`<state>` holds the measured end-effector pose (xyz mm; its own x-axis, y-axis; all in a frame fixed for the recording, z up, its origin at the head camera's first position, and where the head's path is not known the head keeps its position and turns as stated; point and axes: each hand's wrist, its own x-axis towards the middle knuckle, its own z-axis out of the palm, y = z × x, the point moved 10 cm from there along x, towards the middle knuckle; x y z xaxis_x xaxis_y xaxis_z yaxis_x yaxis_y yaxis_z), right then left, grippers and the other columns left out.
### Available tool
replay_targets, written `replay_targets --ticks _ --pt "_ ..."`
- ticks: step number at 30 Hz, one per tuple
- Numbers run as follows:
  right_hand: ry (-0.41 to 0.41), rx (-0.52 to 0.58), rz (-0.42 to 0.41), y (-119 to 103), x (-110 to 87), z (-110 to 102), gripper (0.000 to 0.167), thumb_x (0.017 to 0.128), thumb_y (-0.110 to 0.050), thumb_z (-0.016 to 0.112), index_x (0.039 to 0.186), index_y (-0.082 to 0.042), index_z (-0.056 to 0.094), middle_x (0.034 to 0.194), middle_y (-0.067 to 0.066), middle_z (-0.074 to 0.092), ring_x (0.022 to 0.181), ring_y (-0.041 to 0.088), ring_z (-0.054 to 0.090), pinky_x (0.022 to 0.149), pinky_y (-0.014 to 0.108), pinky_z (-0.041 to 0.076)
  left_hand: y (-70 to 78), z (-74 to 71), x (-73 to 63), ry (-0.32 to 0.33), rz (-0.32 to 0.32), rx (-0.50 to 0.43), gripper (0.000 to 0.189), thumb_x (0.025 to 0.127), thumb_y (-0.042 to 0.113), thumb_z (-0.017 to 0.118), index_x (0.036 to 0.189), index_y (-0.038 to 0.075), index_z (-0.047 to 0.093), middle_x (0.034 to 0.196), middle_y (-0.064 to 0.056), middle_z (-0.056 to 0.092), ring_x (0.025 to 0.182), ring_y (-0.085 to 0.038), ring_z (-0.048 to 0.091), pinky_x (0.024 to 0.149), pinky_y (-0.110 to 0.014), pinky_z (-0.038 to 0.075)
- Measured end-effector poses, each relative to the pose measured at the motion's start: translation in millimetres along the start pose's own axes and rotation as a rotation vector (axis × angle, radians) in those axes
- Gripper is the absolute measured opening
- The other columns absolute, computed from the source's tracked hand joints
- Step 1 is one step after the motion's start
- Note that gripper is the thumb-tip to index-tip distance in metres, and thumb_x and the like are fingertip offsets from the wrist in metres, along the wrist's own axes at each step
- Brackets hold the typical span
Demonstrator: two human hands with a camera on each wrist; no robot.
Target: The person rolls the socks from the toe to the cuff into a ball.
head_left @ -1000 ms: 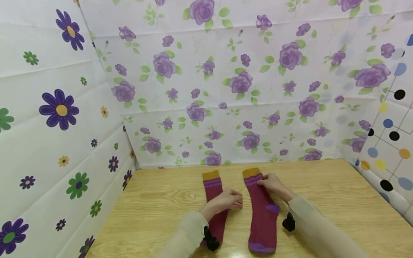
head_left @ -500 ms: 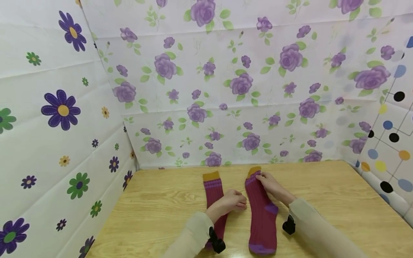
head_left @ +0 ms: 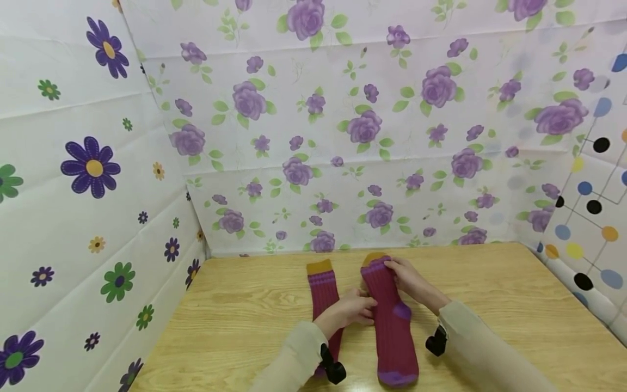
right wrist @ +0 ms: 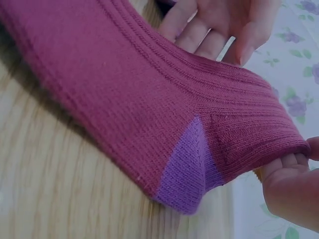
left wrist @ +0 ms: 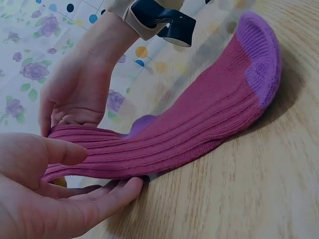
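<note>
Facing a floral backdrop [head_left: 294,136]. Worktop [head_left: 235,326] fills the lower middle of the frame; both socks are on it. The raised sock [head_left: 394,337] is right of bottom centre: toe end on wood, leg held up off it. The flat sock [head_left: 325,291] is just left of it, partly hidden under the left forearm.

Right hand [head_left: 413,282]: fingers closed in a pinch on the raised sock near its upper end. Left hand [head_left: 349,310]: fingers part-open and relaxed at the sock's left edge, thumb over, fingertips under (can't tell if they bear any load).

Risks, my read: the pinch looks shallow, so stretchy knit could slip out and drop the leg. Right hand doing all the pulling could twist it about the resting toe. Left sleeve [head_left: 303,343] or the black wrist camera [head_left: 334,371] could snag the flat sock. Mustard cuff [head_left: 373,258] sits mostly behind the purple stripes; could crease there.
</note>
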<state>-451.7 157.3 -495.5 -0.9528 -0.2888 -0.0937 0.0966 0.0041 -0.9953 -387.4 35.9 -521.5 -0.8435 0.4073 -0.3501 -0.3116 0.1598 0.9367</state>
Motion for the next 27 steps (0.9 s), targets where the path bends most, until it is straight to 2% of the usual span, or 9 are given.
replay_targets --ticks 6,9,12,15,19,23,27 --pt "-0.034 0.037 0.007 -2.8 -0.6 4.9 0.027 0.105 -0.021 0.037 0.115 0.0 0.051 0.085 -0.005 0.067 0.078 0.009 0.065 0.071 0.027 0.053 -8.0 4.3 0.3 -0.014 -0.012 0.019 0.069 0.093 0.006 0.059 0.145 -0.017 0.019 0.124 -0.041 0.051 0.112 -0.047 0.059 0.086 -0.051 0.054" --pt "-0.053 0.062 0.003 -6.3 -1.5 7.1 0.026 0.105 -0.022 0.037 0.11 -0.003 0.054 0.085 -0.004 0.067 0.077 0.009 0.065 0.071 0.027 0.052 -11.9 5.9 -1.9 -0.022 -0.026 0.053 0.066 0.093 0.006 0.059 0.144 -0.017 0.023 0.12 -0.037 0.056 0.109 -0.044 0.062 0.085 -0.05 0.054" --pt "-0.066 0.077 -0.004 -10.4 -1.2 9.5 0.026 0.105 -0.024 0.038 0.108 -0.005 0.055 0.086 -0.004 0.067 0.077 0.009 0.064 0.071 0.027 0.052 -14.7 7.6 -4.6 -0.04 -0.038 0.081 0.056 0.092 0.005 0.06 0.138 -0.014 0.034 0.113 -0.029 0.062 0.104 -0.041 0.065 0.084 -0.049 0.055" --pt "-0.056 0.072 -0.006 -12.7 0.0 9.7 0.03 0.105 -0.027 0.04 0.114 -0.001 0.053 0.09 -0.004 0.066 0.079 0.01 0.064 0.072 0.027 0.052 -16.4 10.6 -7.7 -0.073 -0.042 0.106 0.038 0.092 0.002 0.06 0.125 -0.01 0.048 0.108 -0.023 0.066 0.102 -0.038 0.066 0.083 -0.049 0.055" --pt "-0.035 0.051 -0.006 -13.0 1.2 7.3 0.045 0.104 -0.028 0.042 0.135 0.005 0.04 0.097 -0.003 0.064 0.085 0.011 0.065 0.075 0.029 0.053 -17.8 14.2 -11.0 -0.104 -0.032 0.129 0.019 0.09 -0.004 0.058 0.109 -0.006 0.059 0.102 -0.021 0.069 0.099 -0.036 0.068 0.082 -0.048 0.056" --pt "-0.015 0.046 -0.008 -10.9 2.3 3.8 0.056 0.102 -0.028 0.048 0.145 0.005 0.03 0.102 -0.002 0.064 0.088 0.011 0.066 0.076 0.028 0.054 -20.2 16.5 -13.5 -0.116 -0.022 0.121 0.011 0.091 -0.007 0.055 0.1 -0.005 0.059 0.095 -0.02 0.069 0.093 -0.035 0.069 0.079 -0.048 0.057" --pt "0.01 0.061 -0.011 -9.0 3.7 1.0 0.065 0.099 -0.028 0.055 0.147 0.005 0.026 0.103 -0.002 0.065 0.089 0.01 0.066 0.077 0.027 0.055 -24.6 16.7 -17.2 -0.121 -0.033 0.12 0.01 0.093 -0.002 0.051 0.102 -0.004 0.054 0.09 -0.017 0.066 0.085 -0.031 0.068 0.073 -0.045 0.057"
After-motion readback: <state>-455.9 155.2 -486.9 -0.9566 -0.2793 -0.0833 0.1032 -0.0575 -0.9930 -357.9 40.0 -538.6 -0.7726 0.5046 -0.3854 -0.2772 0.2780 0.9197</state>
